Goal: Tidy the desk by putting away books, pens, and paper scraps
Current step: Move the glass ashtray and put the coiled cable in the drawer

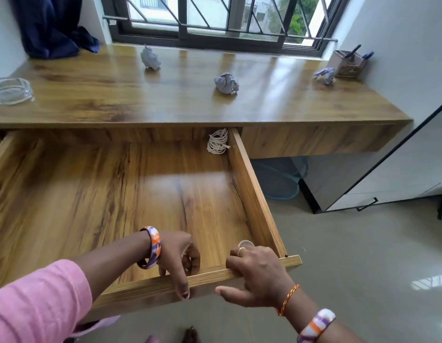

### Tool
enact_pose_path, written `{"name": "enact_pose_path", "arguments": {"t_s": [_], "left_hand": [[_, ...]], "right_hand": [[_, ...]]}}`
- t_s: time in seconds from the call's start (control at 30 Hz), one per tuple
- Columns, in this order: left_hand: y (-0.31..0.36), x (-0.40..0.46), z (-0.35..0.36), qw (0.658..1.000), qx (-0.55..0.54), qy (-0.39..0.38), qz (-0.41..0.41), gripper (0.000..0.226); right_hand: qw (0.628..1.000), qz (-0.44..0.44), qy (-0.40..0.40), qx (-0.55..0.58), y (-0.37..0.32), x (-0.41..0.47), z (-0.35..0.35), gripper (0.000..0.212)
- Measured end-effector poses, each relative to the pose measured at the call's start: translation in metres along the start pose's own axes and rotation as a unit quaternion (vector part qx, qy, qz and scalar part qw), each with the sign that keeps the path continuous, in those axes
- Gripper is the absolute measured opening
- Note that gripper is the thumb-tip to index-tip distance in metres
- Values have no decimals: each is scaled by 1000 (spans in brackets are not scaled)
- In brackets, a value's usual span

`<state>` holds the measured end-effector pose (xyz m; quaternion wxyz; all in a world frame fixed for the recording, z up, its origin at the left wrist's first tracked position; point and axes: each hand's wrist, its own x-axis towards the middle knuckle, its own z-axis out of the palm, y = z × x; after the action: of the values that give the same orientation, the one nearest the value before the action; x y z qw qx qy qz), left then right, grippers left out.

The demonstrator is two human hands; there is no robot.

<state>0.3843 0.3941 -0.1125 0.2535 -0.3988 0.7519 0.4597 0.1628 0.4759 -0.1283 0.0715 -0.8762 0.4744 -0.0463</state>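
A wide wooden drawer (pixel 254 194) stands pulled far out from under the desk (pixel 91 95). My left hand (pixel 181 261) grips its front edge, fingers curled inside and thumb over the outside. My right hand (pixel 257 276) grips the same edge further right. Three crumpled paper balls lie on the desk: one at the back (pixel 150 58), one in the middle (pixel 226 83), one at the right (pixel 325 75) beside a pen holder (pixel 346 63) with pens in it. No books are in view.
Inside the drawer lie a coiled white cord (pixel 217 141) at the back right and a small round disc (pixel 245 243) by my right hand. A glass dish (pixel 11 91) sits at the desk's left. A blue mesh bin (pixel 279 178) stands under the desk; a cabinet (pixel 388 169) stands at right.
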Motion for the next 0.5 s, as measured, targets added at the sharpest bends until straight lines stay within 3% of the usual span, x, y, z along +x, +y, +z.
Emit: {"name": "enact_pose_path", "arguments": {"t_s": [0.07,0.27,0.5], "left_hand": [[14,-4,-5,999,-36,6,-2,40],[-4,-4,-10,992,-31,123,24,43],[-9,2,-1,952,69,299,11,30]], "right_hand": [[1000,-2,6,-26,2,8,-2,56],[998,42,20,-47,6,36,-1,54],[996,63,18,-63,21,72,0,60]]}}
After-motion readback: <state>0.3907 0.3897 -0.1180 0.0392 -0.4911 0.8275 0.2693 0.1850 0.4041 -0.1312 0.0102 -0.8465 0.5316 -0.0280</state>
